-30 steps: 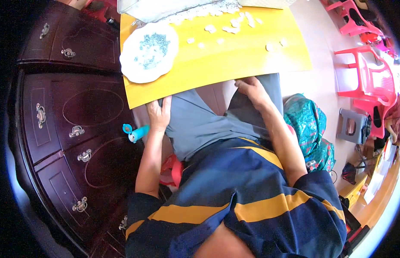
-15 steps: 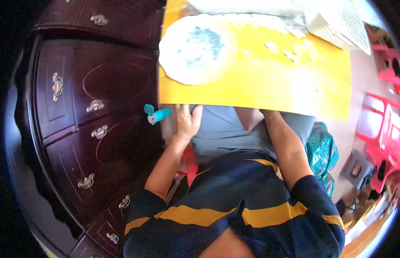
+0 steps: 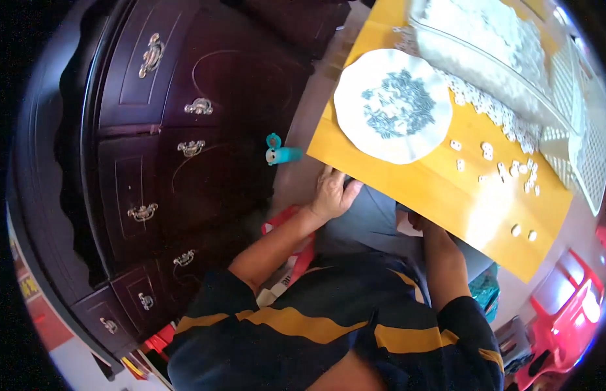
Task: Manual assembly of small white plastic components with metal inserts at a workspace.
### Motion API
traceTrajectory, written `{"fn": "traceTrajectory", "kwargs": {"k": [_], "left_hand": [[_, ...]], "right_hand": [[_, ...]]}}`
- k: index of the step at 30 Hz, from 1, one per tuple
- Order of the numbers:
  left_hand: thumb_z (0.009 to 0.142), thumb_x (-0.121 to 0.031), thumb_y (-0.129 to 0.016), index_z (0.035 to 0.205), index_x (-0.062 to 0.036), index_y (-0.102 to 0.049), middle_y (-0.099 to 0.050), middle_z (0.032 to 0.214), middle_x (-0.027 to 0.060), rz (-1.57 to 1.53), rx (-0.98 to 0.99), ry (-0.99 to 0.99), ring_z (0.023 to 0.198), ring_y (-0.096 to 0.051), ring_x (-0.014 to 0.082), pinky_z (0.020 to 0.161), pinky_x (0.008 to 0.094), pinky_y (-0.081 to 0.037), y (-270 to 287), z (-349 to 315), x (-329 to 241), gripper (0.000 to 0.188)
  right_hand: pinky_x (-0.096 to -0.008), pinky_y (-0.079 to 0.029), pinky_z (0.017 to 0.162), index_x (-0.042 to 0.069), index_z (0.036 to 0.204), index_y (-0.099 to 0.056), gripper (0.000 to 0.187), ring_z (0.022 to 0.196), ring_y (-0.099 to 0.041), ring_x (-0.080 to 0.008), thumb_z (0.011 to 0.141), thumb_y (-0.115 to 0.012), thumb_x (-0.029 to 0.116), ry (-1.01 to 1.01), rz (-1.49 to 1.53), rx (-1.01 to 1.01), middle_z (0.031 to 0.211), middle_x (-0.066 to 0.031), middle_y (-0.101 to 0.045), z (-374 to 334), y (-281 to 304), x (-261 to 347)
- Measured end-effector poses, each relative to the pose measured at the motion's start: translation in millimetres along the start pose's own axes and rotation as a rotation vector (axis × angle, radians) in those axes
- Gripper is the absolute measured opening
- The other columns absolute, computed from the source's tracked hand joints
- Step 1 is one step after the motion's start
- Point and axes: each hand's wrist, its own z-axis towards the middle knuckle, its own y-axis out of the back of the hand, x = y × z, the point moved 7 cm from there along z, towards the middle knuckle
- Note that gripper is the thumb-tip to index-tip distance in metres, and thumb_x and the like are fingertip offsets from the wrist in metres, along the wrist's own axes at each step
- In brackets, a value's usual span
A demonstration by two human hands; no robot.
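Observation:
At the near left edge of the yellow table [image 3: 407,181], my left hand [image 3: 335,195] rests over my left knee, its thumb spread and its fingertips running under the edge. Nothing shows in it. My right hand [image 3: 417,221] is mostly hidden beneath the tabletop between my legs; its fingers do not show. On the table stands a white scalloped plate [image 3: 352,107] with a heap of small grey metal pieces, like screws or pins. Several small white pieces [image 3: 487,151] lie scattered to its right, and two rounded ones [image 3: 516,230] sit near the right front edge.
A clear bin [image 3: 485,62] full of white pieces stands at the back, beside a white perforated basket [image 3: 593,143]. Dark drawers [image 3: 231,85] rise on the left, near a teal bottle [image 3: 287,155] with its lid up. Red stools [image 3: 563,319] are at right.
My view has turned, so the table now slants down to the right and the plate sits farther right. The glare has eased. Both hands stay by the table's near edge.

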Motion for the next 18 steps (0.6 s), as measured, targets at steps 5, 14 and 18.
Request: {"fn": "traceTrajectory", "kwargs": {"k": [5, 14, 18], "left_hand": [[0.095, -0.029, -0.067, 0.137, -0.0042, -0.058, -0.055, 0.138, 0.0264, -0.069, -0.031, 0.033, 0.130, -0.050, 0.0478, 0.106, 0.0528, -0.044, -6, -1, 1, 0.049], [0.101, -0.028, -0.062, 0.132, 0.0007, -0.062, -0.068, 0.122, 0.0244, -0.563, -0.036, 0.513, 0.119, -0.063, 0.0377, 0.104, 0.0452, -0.047, -49, -73, 77, 0.043], [0.099, -0.024, -0.063, 0.109, -0.0033, -0.072, -0.071, 0.092, 0.0210, -0.573, 0.193, 0.600, 0.087, -0.070, 0.0327, 0.080, 0.0442, -0.054, -169, -183, 193, 0.025]], "right_hand": [[-0.0562, -0.041, 0.100, 0.011, 0.134, -0.059, 0.048, 0.120, -0.057, -0.0391, 0.098, -0.061, 0.043, 0.055, -0.220, 0.087, 0.132, -0.0162, -0.061, 7, -23, -2], [-0.0549, -0.044, 0.095, 0.011, 0.130, -0.061, 0.044, 0.114, -0.060, -0.0393, 0.098, -0.061, 0.041, 0.111, -0.601, 0.234, 0.126, -0.0162, -0.064, -7, -45, -30], [-0.0544, -0.045, 0.093, 0.011, 0.128, -0.061, 0.042, 0.112, -0.061, -0.0394, 0.098, -0.061, 0.040, 0.123, -0.745, 0.226, 0.124, -0.0163, -0.065, 29, -36, -18]]}}
